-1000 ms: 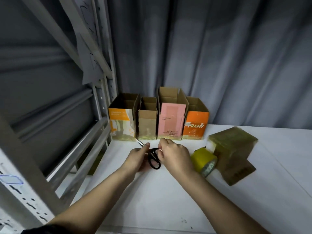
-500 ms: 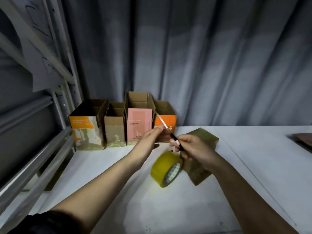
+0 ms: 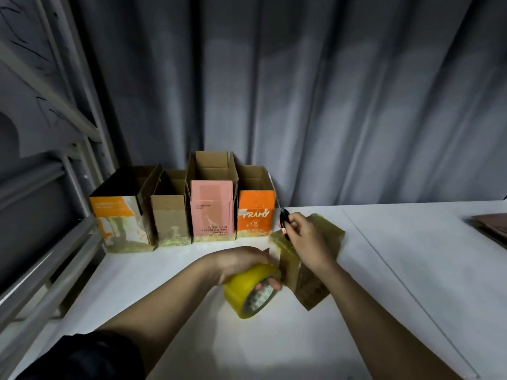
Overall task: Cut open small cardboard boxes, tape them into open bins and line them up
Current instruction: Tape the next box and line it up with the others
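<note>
Several open cardboard bins stand in a row against the curtain: an orange-and-white one [image 3: 118,218], a plain brown one [image 3: 168,218], a taller pink one [image 3: 212,209] and an orange one [image 3: 255,212]. My left hand [image 3: 241,260] grips a yellow tape roll [image 3: 248,292] from above on the white table [image 3: 411,270]. My right hand [image 3: 307,239] holds black-handled scissors [image 3: 284,218], blades pointing up, over a tape-covered cardboard box [image 3: 307,272] lying on its side.
A grey metal shelf frame [image 3: 55,242] runs along the left edge of the table. Grey curtain [image 3: 329,105] hangs behind the bins. A dark flat object [image 3: 491,226] lies at the far right edge.
My left hand let go of the scissors and dropped onto the tape roll. My right hand carried the scissors rightward over the taped box. The view shifted right.
</note>
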